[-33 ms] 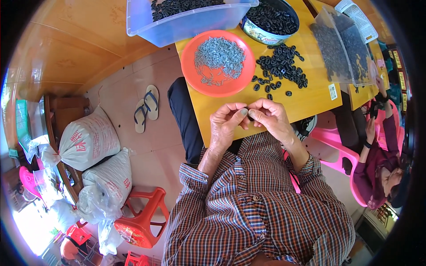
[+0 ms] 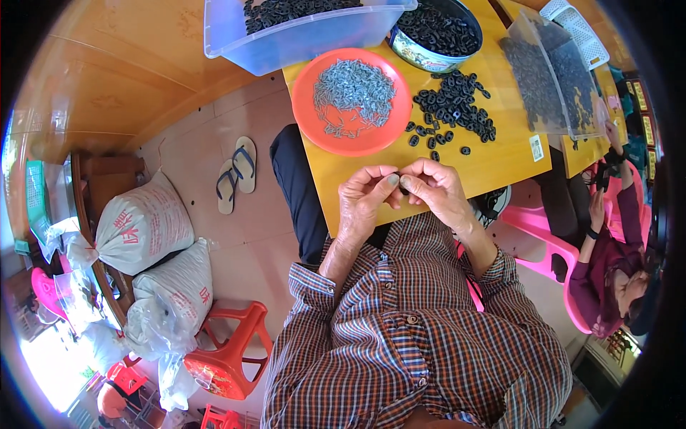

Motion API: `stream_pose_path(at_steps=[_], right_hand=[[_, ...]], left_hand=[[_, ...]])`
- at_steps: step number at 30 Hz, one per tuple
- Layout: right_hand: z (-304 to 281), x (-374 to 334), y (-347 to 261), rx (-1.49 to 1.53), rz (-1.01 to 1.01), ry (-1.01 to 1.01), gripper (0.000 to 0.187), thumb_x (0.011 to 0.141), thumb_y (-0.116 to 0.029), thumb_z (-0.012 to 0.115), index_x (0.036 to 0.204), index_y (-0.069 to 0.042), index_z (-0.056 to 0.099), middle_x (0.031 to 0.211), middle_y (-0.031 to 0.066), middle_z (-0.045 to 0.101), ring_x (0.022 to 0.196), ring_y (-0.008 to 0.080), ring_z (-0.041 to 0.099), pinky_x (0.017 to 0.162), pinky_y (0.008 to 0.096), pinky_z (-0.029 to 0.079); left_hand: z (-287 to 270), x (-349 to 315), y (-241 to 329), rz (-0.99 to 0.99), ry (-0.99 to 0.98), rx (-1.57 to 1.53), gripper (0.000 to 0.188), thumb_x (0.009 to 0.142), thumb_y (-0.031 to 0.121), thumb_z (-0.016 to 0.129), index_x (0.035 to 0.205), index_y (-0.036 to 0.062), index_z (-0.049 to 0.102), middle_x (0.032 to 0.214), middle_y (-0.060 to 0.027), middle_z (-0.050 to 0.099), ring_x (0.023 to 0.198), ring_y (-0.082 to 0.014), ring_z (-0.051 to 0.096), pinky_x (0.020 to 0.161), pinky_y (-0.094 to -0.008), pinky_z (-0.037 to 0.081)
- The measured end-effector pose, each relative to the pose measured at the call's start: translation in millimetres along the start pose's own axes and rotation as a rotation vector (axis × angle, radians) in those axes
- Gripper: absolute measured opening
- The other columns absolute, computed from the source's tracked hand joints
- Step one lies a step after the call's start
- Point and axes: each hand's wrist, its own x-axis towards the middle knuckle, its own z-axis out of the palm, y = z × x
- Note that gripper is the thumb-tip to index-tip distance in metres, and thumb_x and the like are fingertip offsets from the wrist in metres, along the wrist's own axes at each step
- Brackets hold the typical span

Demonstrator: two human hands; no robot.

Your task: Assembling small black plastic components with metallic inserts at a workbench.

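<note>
My left hand [image 2: 363, 200] and my right hand [image 2: 436, 187] meet fingertip to fingertip over the near edge of a yellow table [image 2: 500, 161]. Between them they pinch a small black ring [image 2: 401, 184], mostly hidden by the fingers. Just beyond the hands lies a loose heap of black rings [image 2: 454, 107] on the table. To its left stands an orange plate [image 2: 307, 100] holding a pile of small grey metal pieces [image 2: 354, 89].
A clear plastic tub [image 2: 300, 36] and a round tin [image 2: 436, 28] of black rings stand at the table's far side, a clear tray [image 2: 550, 71] at right. Another person [image 2: 614, 243] sits on a pink chair at right. Sacks [image 2: 143, 225], sandals [image 2: 236, 171] and an orange stool [image 2: 229, 357] are on the floor at left.
</note>
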Motion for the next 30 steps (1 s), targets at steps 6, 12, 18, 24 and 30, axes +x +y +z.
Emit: stream_pose_path(at_steps=[6, 12, 18, 24, 30], right_hand=[[-1, 0, -1, 0.047, 0.073, 0.048, 0.017, 0.092, -0.018, 0.060, 0.090, -0.002, 0.061, 0.075, -0.0012, 0.059, 0.059, 0.0034, 0.051, 0.053, 0.0170, 0.041], [-5, 3, -1, 0.095, 0.108, 0.045, 0.017, 0.091, -0.019, 0.060, 0.089, -0.002, 0.060, 0.074, -0.0013, 0.058, 0.057, 0.0032, 0.051, 0.053, 0.0171, 0.041], [-5, 2, -1, 0.085, 0.116, 0.031, 0.015, 0.091, -0.016, 0.060, 0.089, -0.001, 0.060, 0.076, 0.0005, 0.058, 0.058, 0.0041, 0.051, 0.052, 0.0172, 0.041], [-1, -4, 1, -0.109, -0.157, 0.132, 0.005, 0.087, -0.001, 0.058, 0.093, 0.001, 0.058, 0.083, 0.0032, 0.057, 0.064, 0.0069, 0.054, 0.056, 0.0198, 0.044], [-4, 1, 5, -0.768, -0.790, 0.228, 0.030, 0.072, 0.009, 0.068, 0.098, -0.004, 0.063, 0.084, 0.0076, 0.058, 0.062, 0.0169, 0.058, 0.051, 0.0274, 0.047]], left_hand=[[1, -3, 5, -0.041, -0.007, -0.118, 0.017, 0.093, 0.005, 0.053, 0.104, -0.0031, 0.063, 0.088, -0.0109, 0.066, 0.067, -0.0144, 0.062, 0.056, -0.0268, 0.052], [-1, 0, 8, -0.060, -0.001, -0.150, 0.019, 0.094, 0.007, 0.053, 0.106, -0.0036, 0.062, 0.091, -0.0115, 0.067, 0.067, -0.0150, 0.062, 0.056, -0.0267, 0.051], [1, 1, 14, -0.121, -0.009, 0.046, 0.016, 0.091, 0.011, 0.058, 0.095, -0.0033, 0.063, 0.076, -0.0074, 0.064, 0.056, -0.0112, 0.057, 0.047, -0.0228, 0.045], [8, 2, 15, -0.155, 0.060, 0.048, 0.012, 0.090, 0.010, 0.059, 0.089, -0.0019, 0.063, 0.068, -0.0044, 0.061, 0.049, -0.0075, 0.051, 0.043, -0.0205, 0.039], [11, 4, 12, -0.180, 0.067, 0.023, 0.011, 0.089, 0.009, 0.059, 0.088, -0.0018, 0.063, 0.069, -0.0051, 0.062, 0.049, -0.0075, 0.051, 0.043, -0.0204, 0.038]])
